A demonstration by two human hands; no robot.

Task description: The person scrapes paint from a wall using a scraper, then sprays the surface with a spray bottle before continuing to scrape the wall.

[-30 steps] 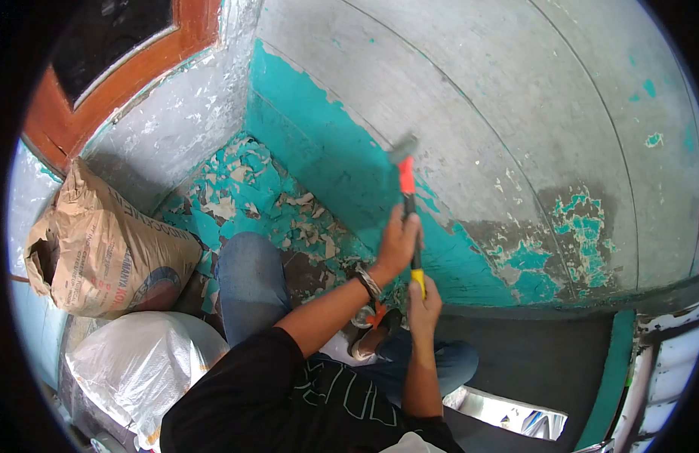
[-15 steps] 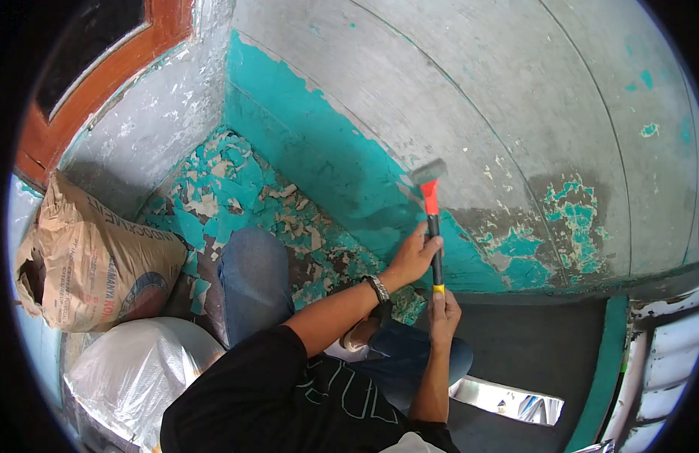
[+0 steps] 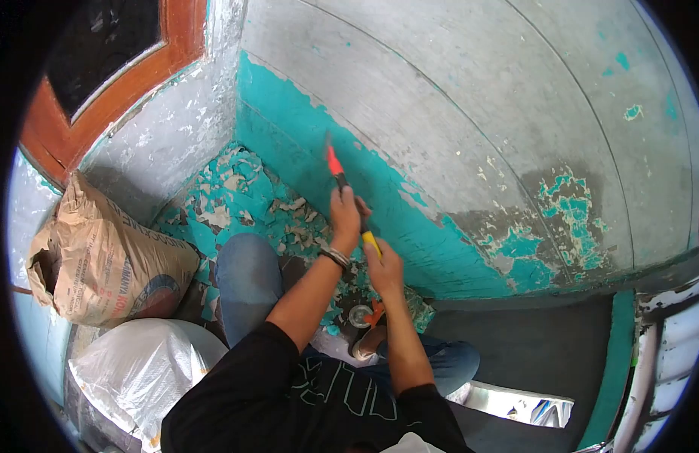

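Observation:
A long-handled scraper (image 3: 334, 162) with a red neck, black shaft and yellow lower part is held in both hands, tilted up toward the left. My left hand (image 3: 345, 211) wraps round the black shaft near the red neck, with a watch or bracelet on that wrist. Lower down, my right hand (image 3: 384, 266) grips the yellow part. The scraper's blade is blurred and lies over the turquoise paint (image 3: 289, 113) on the wall; whether it touches is unclear. Grey wall (image 3: 440, 98) shows above the paint's ragged upper edge.
Paint flakes (image 3: 232, 192) cover the floor along the wall. A brown paper sack (image 3: 123, 264) and a white plastic sack (image 3: 142, 370) stand at the left, below a wooden frame (image 3: 180, 38). A clear round object (image 3: 360, 316) lies between the legs.
The scraper has swung left and down from the grey wall to the turquoise area. Both hands have moved left with it, and the camera view has shifted slightly. The round object now shows.

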